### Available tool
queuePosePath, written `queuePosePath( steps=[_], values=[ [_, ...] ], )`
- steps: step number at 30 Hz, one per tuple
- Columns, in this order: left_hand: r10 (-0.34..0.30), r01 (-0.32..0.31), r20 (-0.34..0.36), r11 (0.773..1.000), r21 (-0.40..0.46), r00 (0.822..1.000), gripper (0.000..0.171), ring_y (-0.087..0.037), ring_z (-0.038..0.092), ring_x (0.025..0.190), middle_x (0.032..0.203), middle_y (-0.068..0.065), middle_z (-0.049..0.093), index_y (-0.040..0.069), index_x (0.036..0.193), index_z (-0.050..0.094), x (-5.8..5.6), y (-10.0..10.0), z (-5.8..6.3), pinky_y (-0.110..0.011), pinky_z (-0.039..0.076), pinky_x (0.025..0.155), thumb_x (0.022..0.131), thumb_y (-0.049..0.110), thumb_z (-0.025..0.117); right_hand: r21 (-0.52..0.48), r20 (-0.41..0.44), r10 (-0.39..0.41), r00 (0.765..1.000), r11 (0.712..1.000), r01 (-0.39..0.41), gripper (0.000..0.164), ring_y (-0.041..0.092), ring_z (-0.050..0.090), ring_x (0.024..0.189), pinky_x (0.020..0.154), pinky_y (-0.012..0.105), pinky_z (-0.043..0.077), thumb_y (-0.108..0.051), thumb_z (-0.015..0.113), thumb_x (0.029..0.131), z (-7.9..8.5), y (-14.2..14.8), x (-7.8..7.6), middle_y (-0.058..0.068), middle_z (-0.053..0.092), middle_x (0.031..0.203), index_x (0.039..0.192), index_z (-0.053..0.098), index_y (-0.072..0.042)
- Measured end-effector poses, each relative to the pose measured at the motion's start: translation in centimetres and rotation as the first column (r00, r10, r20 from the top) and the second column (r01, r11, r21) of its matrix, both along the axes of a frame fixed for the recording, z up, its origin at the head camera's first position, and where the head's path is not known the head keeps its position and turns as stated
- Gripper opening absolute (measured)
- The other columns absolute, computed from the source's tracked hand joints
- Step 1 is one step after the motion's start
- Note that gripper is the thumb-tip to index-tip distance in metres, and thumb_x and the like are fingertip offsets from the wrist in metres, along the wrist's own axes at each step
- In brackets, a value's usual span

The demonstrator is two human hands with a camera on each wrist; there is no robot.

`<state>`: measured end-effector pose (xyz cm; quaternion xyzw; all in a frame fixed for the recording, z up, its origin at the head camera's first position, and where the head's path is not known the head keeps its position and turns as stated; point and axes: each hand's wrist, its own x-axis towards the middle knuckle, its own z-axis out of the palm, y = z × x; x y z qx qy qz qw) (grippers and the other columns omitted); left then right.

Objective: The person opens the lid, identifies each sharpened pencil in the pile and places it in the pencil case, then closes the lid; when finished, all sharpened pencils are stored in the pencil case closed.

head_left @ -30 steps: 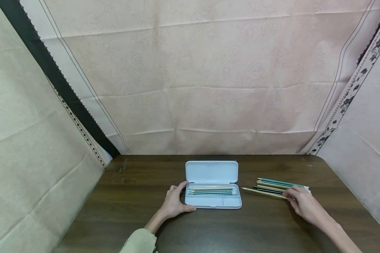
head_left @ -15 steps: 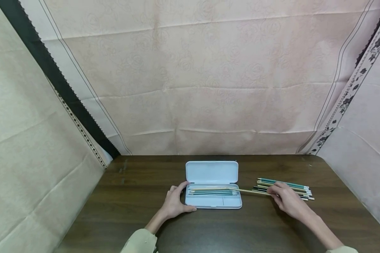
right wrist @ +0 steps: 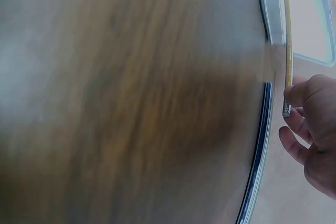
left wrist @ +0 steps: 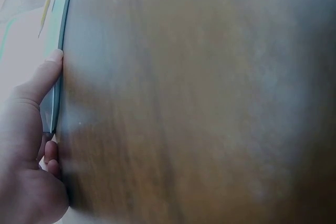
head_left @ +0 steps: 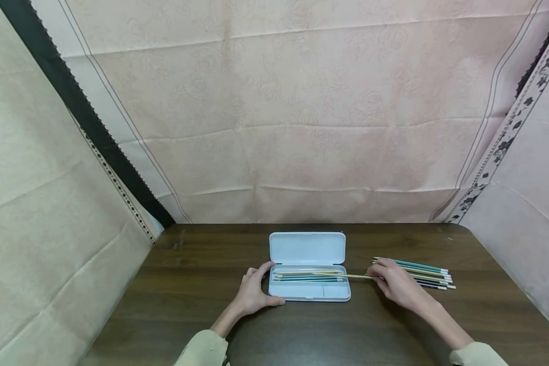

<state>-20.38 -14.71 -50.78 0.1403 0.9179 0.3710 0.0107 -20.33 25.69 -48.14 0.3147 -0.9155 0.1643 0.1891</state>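
A light blue pencil case (head_left: pixel 297 291) lies with its lid raised in the head view, several pencils (head_left: pixel 297 278) in its rear compartment. My left hand (head_left: pixel 252 293) grips the case's left end, thumb at the front edge and a finger at the back corner. Between thumb and fingers my right hand (head_left: pixel 395 287) pinches a gold pencil (head_left: pixel 357 276) near its rear end. In the right wrist view this pencil (right wrist: pixel 288 40) points toward the case, its tip over it. Behind the right hand lies a row of green, gold and black pencils (head_left: pixel 427 274), partly hidden by it.
Everything stands on a dark brown wooden table (head_left: pixel 302 335). Pale patterned cloth (head_left: pixel 302 127) hangs behind the table and at both sides. The case's front tray has a divider near its right part.
My right hand has moved left with the gold pencil, away from the loose row, bringing the tip over the case. The left hand stays at the case's left end.
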Motion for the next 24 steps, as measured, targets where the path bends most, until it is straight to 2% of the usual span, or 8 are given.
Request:
queuePosePath(
  steps=[3,7,9,16,24],
  values=[
    [0.003,-0.003,0.002,1.000,0.000,1.000,0.096,-0.027,0.042,0.110,0.122,-0.009,0.049,0.021,0.147,0.045,0.0,0.0,0.0,-0.045,0.041,0.081,0.068,0.048,0.091,0.002,0.021,-0.002,1.000,1.000,0.002,0.024,0.025,0.064,0.095,0.080,0.044,0.053,0.008,0.079,0.078,0.1,-0.7,0.0,-0.004,0.062,0.089,0.090,0.072,-0.012],
    [0.007,-0.007,0.004,1.000,0.003,1.000,0.096,-0.028,0.042,0.110,0.122,-0.009,0.049,0.021,0.147,0.046,0.0,0.0,0.1,-0.045,0.041,0.082,0.067,0.048,0.091,-0.004,0.011,0.024,1.000,1.000,-0.024,0.024,0.012,0.056,0.083,0.072,0.035,0.052,0.008,0.079,0.078,0.2,-1.6,-0.2,-0.006,0.059,0.087,0.091,0.073,-0.011],
    [0.008,-0.008,0.006,1.000,0.003,1.000,0.096,-0.028,0.042,0.111,0.122,-0.009,0.050,0.021,0.147,0.046,0.0,0.1,0.1,-0.045,0.041,0.082,0.067,0.048,0.092,0.000,0.012,0.029,1.000,1.000,-0.029,0.024,0.010,0.055,0.082,0.071,0.033,0.051,0.007,0.079,0.078,0.3,-2.0,-0.2,-0.007,0.059,0.087,0.091,0.073,-0.012],
    [0.009,-0.009,0.005,1.000,-0.004,1.000,0.095,-0.027,0.042,0.110,0.122,-0.009,0.050,0.021,0.147,0.046,0.0,0.1,0.0,-0.045,0.041,0.082,0.067,0.048,0.092,0.016,0.063,0.036,0.997,0.999,-0.038,0.023,0.011,0.053,0.080,0.071,0.033,0.050,0.004,0.081,0.079,0.6,-3.4,-0.3,-0.007,0.060,0.088,0.094,0.074,-0.012],
    [0.007,-0.007,0.000,1.000,-0.009,1.000,0.096,-0.027,0.043,0.110,0.122,-0.009,0.050,0.021,0.146,0.046,-0.1,0.1,0.0,-0.045,0.041,0.083,0.067,0.048,0.092,0.015,0.046,0.073,0.996,0.997,-0.073,0.023,0.013,0.055,0.081,0.072,0.034,0.051,0.004,0.081,0.079,0.6,-4.7,-0.5,-0.004,0.063,0.090,0.095,0.075,-0.012]
  ],
)
